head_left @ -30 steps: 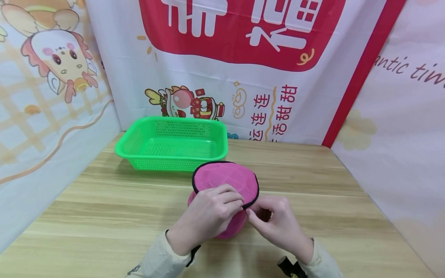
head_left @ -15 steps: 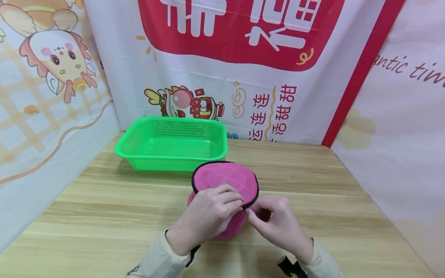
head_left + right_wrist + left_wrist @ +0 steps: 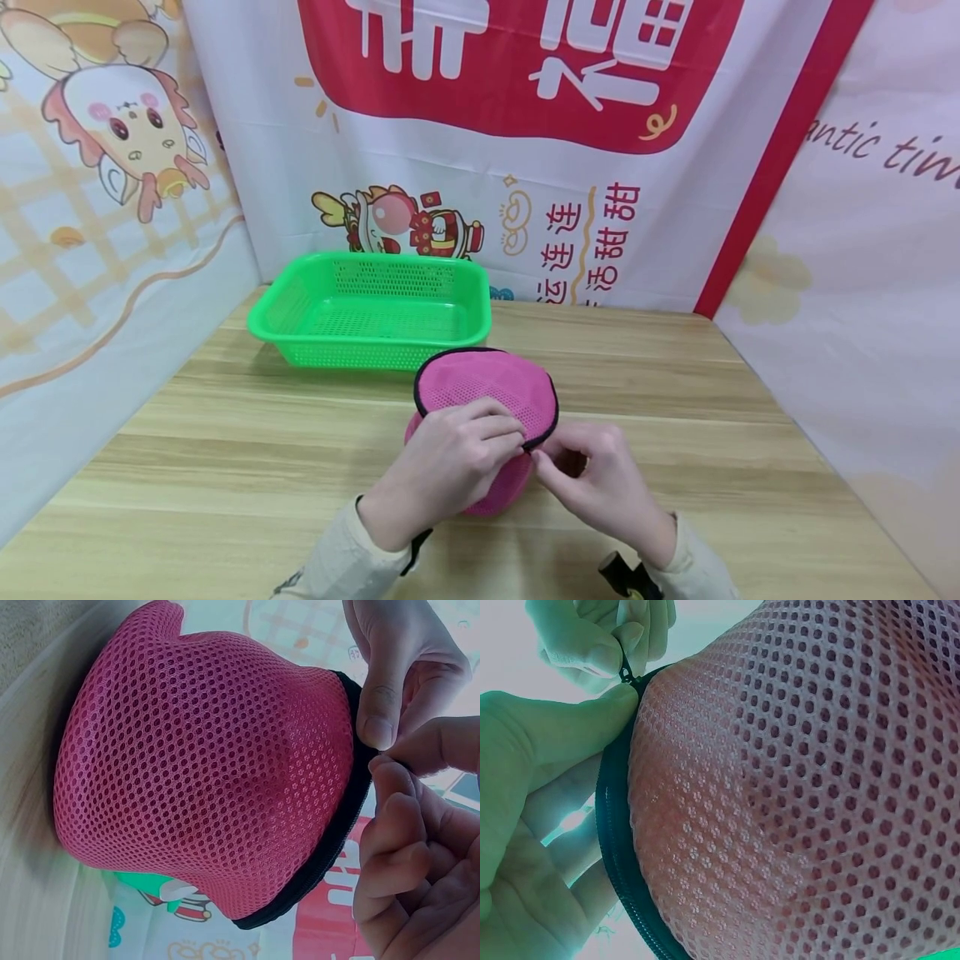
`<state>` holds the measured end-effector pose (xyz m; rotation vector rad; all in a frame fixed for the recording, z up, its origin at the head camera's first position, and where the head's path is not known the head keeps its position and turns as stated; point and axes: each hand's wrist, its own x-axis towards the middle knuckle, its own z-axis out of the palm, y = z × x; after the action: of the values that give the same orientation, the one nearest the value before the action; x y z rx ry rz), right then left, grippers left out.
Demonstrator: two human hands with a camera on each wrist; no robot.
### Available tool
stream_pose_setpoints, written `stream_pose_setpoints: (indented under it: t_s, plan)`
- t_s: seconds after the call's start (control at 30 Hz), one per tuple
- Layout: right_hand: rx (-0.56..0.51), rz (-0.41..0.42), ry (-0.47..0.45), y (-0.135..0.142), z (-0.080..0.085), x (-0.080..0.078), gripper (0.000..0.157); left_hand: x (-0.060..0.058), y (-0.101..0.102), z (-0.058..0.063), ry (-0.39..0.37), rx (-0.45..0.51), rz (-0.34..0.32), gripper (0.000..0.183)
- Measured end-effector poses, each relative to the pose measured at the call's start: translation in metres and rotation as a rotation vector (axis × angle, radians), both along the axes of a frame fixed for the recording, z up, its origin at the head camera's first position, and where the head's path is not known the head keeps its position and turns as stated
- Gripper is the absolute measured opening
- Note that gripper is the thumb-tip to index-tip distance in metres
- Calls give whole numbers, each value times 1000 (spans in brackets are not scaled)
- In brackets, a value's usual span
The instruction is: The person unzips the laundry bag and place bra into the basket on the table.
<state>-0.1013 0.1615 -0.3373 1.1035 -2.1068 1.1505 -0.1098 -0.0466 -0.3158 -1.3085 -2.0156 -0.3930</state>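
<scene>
In the head view, the pink mesh bag [image 3: 483,379] stands on the wooden table [image 3: 225,475], just below the middle of the frame. The left hand [image 3: 453,462] bends over its near side and grips the edge. The right hand [image 3: 607,483] sits just right of it, finger and thumb pinched together at the same edge. The hands meet there, it seems, so one can steady the cloth while the other works the small part. The green basket [image 3: 367,354] is behind the bag, left of the middle, maybe to leave room for both arms.

In the left wrist view, the black zip [image 3: 615,817] runs down the left side of the mesh. The left thumb presses on it, with fingers behind, probably because soft cloth bends easily. At the upper left, the right hand pinches the tiny zip pull [image 3: 626,673].

In the right wrist view, the bag fills the left and middle. Both hands touch its black edge at the right. The pull is too hidden to see well here.
</scene>
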Motion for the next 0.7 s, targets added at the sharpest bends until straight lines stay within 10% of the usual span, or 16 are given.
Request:
stream_pose_setpoints:
  t_s: [0.7]
  plan:
    - [-23,-30,-36,4,1,-2,29,-1,-1,1,-3,11,-1,12]
